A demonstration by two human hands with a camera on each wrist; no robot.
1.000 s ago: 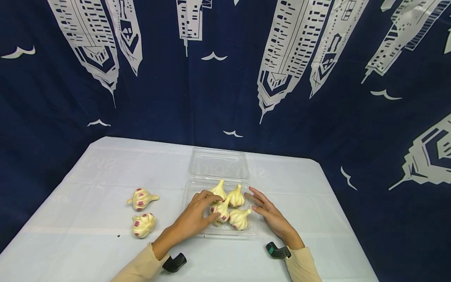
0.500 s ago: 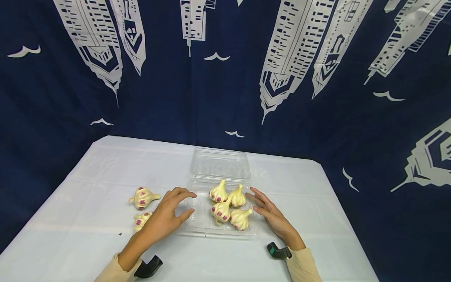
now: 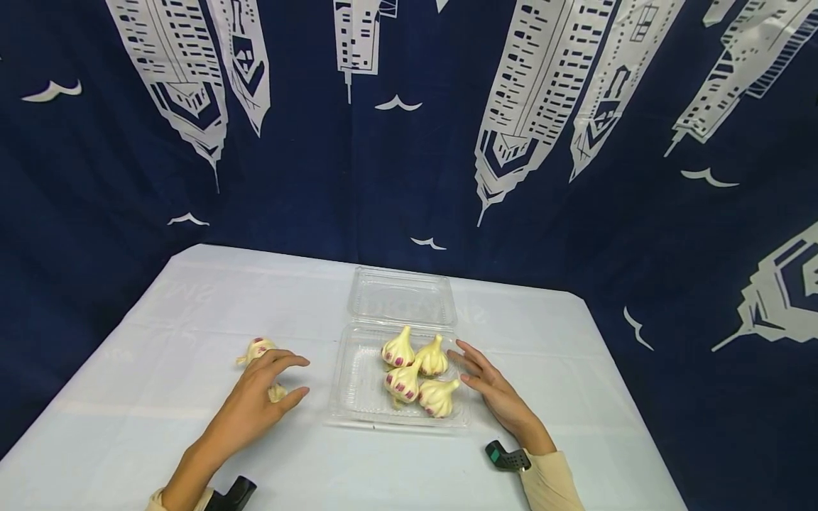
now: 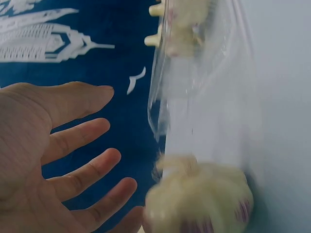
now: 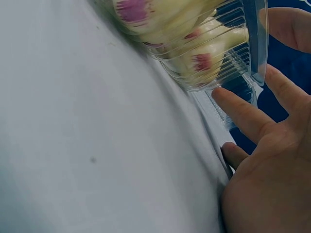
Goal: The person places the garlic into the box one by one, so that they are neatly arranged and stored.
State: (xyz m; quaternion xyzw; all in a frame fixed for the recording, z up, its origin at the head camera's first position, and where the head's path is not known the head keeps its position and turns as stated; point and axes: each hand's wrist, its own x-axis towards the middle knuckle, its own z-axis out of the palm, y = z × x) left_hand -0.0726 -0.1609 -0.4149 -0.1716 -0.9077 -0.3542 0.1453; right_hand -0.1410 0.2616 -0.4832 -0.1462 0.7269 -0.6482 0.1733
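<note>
My left hand [image 3: 246,404] hovers over the left part of the table, fingers spread and holding nothing. Under and behind it lie two loose garlic bulbs: one [image 3: 258,348] partly covered by the fingers, the other [image 3: 277,393] mostly hidden. In the left wrist view a blurred bulb [image 4: 204,199] sits just beyond the fingertips. A clear plastic clamshell box [image 3: 354,387] stands mid-table with several garlic bulbs [image 3: 402,383] grouped in its right half. My right hand [image 3: 501,401] rests at the box's right side, its extended fingertips at the ribbed wall [image 5: 228,58] in the right wrist view.
The box's lid [image 3: 402,298] lies folded back, away from me. A white cloth [image 3: 562,369] covers the table, and a dark blue curtain [image 3: 396,191] with white buildings hangs behind its far edge.
My left hand has let go of a garlic bulb inside the box and swung left to the loose bulbs, fingers spread. The right hand has stayed by the box.
</note>
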